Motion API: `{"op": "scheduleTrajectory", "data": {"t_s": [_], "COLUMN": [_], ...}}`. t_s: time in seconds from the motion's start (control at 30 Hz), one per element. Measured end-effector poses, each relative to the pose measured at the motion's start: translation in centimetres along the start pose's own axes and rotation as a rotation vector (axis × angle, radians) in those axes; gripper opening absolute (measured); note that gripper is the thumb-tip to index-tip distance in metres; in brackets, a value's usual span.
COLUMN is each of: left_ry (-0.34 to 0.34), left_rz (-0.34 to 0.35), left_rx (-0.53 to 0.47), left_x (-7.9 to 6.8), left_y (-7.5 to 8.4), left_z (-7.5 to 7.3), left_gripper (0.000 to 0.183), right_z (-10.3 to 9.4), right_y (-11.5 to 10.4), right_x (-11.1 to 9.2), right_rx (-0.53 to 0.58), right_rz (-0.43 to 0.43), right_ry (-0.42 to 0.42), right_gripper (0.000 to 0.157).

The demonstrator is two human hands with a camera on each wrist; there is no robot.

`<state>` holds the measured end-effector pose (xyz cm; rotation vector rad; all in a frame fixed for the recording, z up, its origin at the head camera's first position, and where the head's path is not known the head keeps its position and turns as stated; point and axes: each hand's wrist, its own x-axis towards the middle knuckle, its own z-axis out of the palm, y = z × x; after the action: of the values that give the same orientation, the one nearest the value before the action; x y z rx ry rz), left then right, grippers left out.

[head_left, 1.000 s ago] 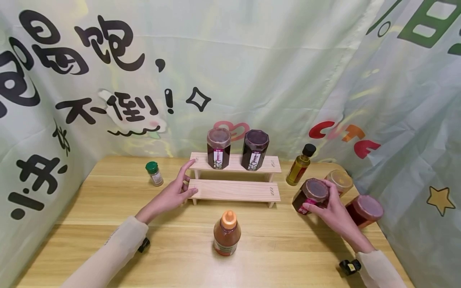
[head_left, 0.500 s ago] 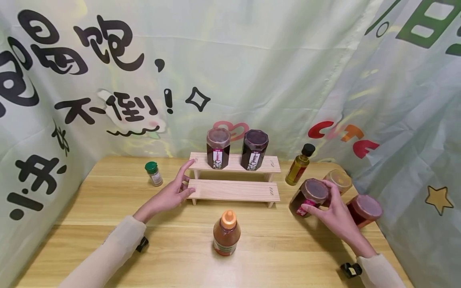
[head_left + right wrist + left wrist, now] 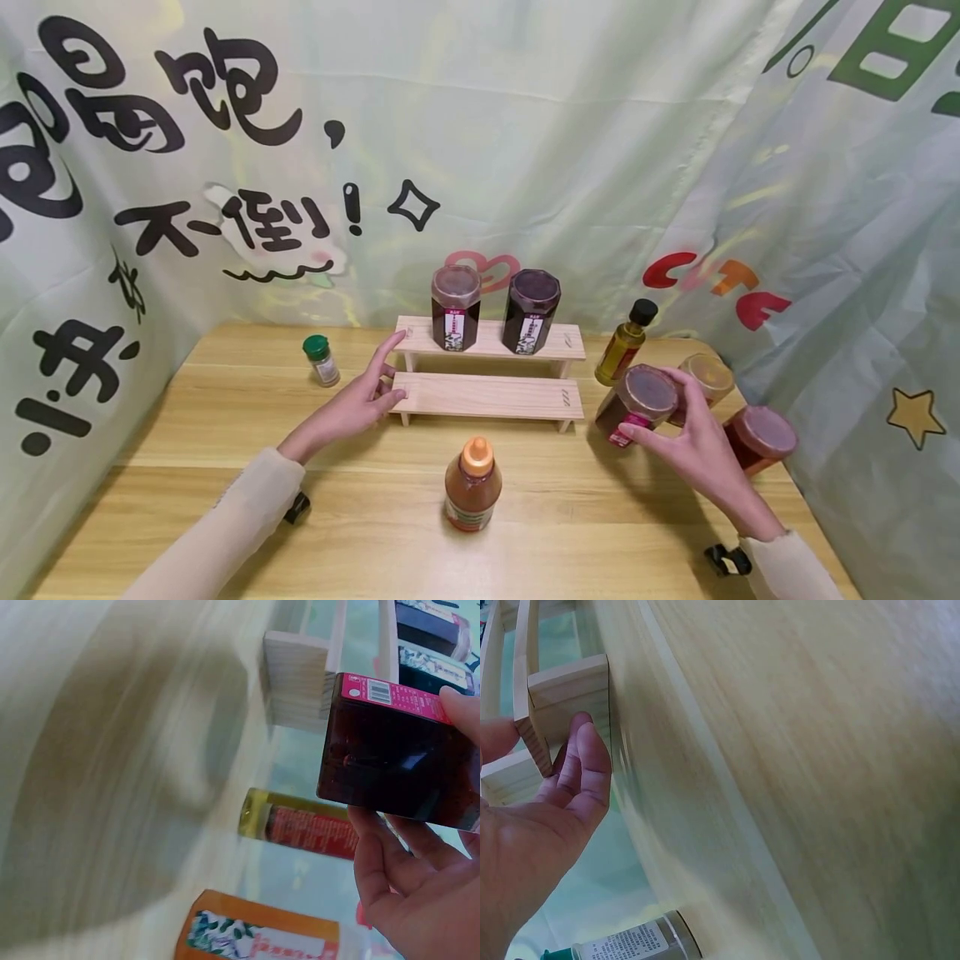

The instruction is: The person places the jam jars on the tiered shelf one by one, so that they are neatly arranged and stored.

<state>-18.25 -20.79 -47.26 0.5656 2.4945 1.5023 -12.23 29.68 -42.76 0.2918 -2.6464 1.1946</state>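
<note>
Gripped in the right hand (image 3: 697, 446) is the dark jar (image 3: 636, 402), thumb against its pink label (image 3: 412, 703) and fingers round the opposite side; by the right wrist view, its base looks just off the table (image 3: 555, 508).

With that jar as the clock's centre in the head view, the oil bottle (image 3: 619, 350) stands close at eleven, the amber jar (image 3: 711, 375) near three, partly behind the fingers, and the red jar (image 3: 761, 437) between three and four. The rack (image 3: 487, 396) lies near at nine; at its far end the left hand (image 3: 362, 404) pinches the lower step. On the upper step, at ten, stand the shelved jars (image 3: 455, 308). Farther out are the sauce bottle (image 3: 472, 496) at eight and the shaker (image 3: 322, 367) at nine.

Carrying the jar, with the rack steadied, seems the step in hand. Moving on would call for a firm grip, a level base and room left beside the oil bottle.
</note>
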Motion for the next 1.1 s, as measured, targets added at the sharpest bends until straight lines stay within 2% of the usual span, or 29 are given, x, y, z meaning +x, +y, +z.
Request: {"op": "scheduleTrajectory", "data": {"t_s": [0.37, 0.57, 0.9, 1.1], "left_ry": [-0.001, 0.004, 0.005, 0.003], "left_rz": [0.009, 0.008, 0.009, 0.007], "left_rx": [0.015, 0.009, 0.006, 0.001], "left_x": [0.0, -0.1, 0.1, 0.0], "left_y": [0.2, 0.3, 0.2, 0.1], "left_z": [-0.1, -0.1, -0.2, -0.1], "left_gripper": [0.097, 0.098, 0.099, 0.098], "right_z": [1.4, 2.4, 4.6, 6.0], "right_y": [-2.2, -3.3, -4.6, -5.4], "right_x": [0.8, 1.3, 2.7, 3.3], "right_rx": [0.090, 0.059, 0.134, 0.143], "right_rz": [-0.118, -0.118, -0.168, -0.148], "right_ry": [-0.021, -0.031, -0.037, -0.060], "right_gripper": [0.097, 0.099, 0.095, 0.096]}}
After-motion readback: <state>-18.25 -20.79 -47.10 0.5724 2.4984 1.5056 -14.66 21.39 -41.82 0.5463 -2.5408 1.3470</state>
